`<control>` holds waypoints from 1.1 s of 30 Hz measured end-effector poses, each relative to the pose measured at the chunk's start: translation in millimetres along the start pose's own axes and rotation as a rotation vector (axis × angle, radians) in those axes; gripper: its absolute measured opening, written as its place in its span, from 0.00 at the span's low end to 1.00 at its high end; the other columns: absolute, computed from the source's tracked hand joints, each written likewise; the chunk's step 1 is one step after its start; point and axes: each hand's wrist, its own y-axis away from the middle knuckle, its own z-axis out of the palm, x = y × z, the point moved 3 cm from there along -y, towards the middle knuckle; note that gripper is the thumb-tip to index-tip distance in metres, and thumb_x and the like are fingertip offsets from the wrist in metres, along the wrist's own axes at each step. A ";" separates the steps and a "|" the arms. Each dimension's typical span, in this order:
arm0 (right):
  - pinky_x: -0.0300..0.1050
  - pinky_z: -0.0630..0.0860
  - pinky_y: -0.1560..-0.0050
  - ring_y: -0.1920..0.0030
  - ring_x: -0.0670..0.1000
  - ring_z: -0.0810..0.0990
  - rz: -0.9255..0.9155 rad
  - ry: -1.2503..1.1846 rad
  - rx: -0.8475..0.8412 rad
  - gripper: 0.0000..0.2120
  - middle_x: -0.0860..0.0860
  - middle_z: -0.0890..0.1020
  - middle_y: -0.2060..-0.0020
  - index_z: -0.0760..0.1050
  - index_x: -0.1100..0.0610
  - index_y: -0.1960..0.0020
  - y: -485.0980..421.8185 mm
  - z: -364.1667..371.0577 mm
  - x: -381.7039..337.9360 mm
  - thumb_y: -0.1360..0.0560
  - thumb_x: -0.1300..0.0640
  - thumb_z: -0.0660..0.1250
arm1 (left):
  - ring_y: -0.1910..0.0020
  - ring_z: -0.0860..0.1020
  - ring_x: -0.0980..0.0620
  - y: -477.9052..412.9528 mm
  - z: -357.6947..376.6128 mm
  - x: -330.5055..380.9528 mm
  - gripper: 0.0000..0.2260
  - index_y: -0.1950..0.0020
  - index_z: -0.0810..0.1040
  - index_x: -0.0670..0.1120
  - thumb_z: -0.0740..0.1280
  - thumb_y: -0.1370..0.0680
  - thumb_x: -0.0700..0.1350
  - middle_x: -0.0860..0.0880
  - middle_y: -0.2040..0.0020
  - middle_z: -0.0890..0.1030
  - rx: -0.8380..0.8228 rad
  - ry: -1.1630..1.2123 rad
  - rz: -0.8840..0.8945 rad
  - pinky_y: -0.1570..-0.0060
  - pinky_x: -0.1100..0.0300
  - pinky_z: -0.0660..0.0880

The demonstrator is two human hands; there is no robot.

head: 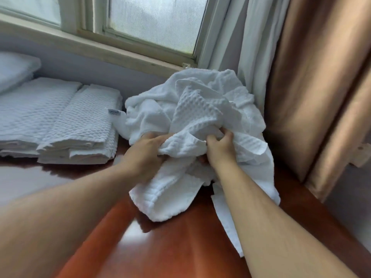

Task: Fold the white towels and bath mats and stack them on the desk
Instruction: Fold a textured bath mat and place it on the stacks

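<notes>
Grabbing the towel pile [192,109] on the tabletop [180,247], we hold a white towel [180,145] tight in both hands, left [146,151] and right [220,147], beside the folded stack [80,127].

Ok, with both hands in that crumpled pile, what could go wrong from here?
1. The left hand and right hand both grip the waffle towel tangled in the pile; pulling may drag other pieces along.
2. The pile sits by the desk edge, so loosened cloth could slide off.
</notes>
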 end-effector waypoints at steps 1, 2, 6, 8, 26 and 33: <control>0.45 0.76 0.56 0.50 0.52 0.80 -0.033 0.034 0.028 0.27 0.51 0.81 0.46 0.63 0.52 0.25 12.5 -7.1 -6.1 0.23 0.55 0.61 | 0.34 0.71 0.53 5.3 -13.8 5.7 0.25 0.30 0.69 0.71 0.68 0.22 0.48 0.57 0.35 0.76 0.033 -0.021 0.011 0.38 0.54 0.70; 0.44 0.75 0.56 0.48 0.51 0.80 -0.049 0.035 0.052 0.29 0.52 0.81 0.43 0.62 0.52 0.23 27.5 -13.2 -11.5 0.24 0.55 0.61 | 0.34 0.71 0.52 12.3 -30.0 11.7 0.26 0.30 0.71 0.70 0.68 0.23 0.45 0.55 0.37 0.76 0.071 -0.048 0.034 0.40 0.53 0.70; 0.43 0.77 0.70 0.67 0.53 0.85 0.064 -0.164 -0.162 0.21 0.52 0.84 0.59 0.70 0.57 0.30 108.0 -7.4 -26.0 0.22 0.58 0.56 | 0.46 0.78 0.48 65.2 -96.4 23.0 0.25 0.36 0.80 0.61 0.71 0.27 0.37 0.52 0.44 0.80 0.210 -0.239 0.116 0.51 0.55 0.71; 0.39 0.73 0.74 0.73 0.52 0.82 0.177 -0.144 -0.420 0.12 0.51 0.84 0.68 0.76 0.60 0.48 156.8 12.6 -34.8 0.21 0.59 0.54 | 0.50 0.80 0.44 92.2 -126.5 14.2 0.25 0.42 0.84 0.55 0.72 0.33 0.32 0.50 0.49 0.83 0.203 -0.310 0.038 0.53 0.54 0.72; 0.56 0.67 0.32 0.29 0.59 0.66 -0.225 0.880 -0.491 0.32 0.54 0.68 0.27 0.60 0.48 0.22 156.2 34.0 -11.8 0.20 0.34 0.56 | 0.58 0.82 0.57 170.8 -201.2 -45.9 0.11 0.47 0.85 0.45 0.63 0.22 0.40 0.53 0.59 0.84 -0.403 -0.208 -0.527 0.53 0.61 0.76; 0.49 0.72 0.52 0.44 0.54 0.78 -0.334 0.684 -0.271 0.28 0.51 0.82 0.47 0.70 0.50 0.32 166.1 23.9 23.0 0.23 0.34 0.53 | 0.53 0.82 0.52 113.1 -113.7 -29.2 0.19 0.48 0.82 0.52 0.61 0.20 0.65 0.52 0.52 0.84 -0.419 -0.253 -0.422 0.49 0.56 0.77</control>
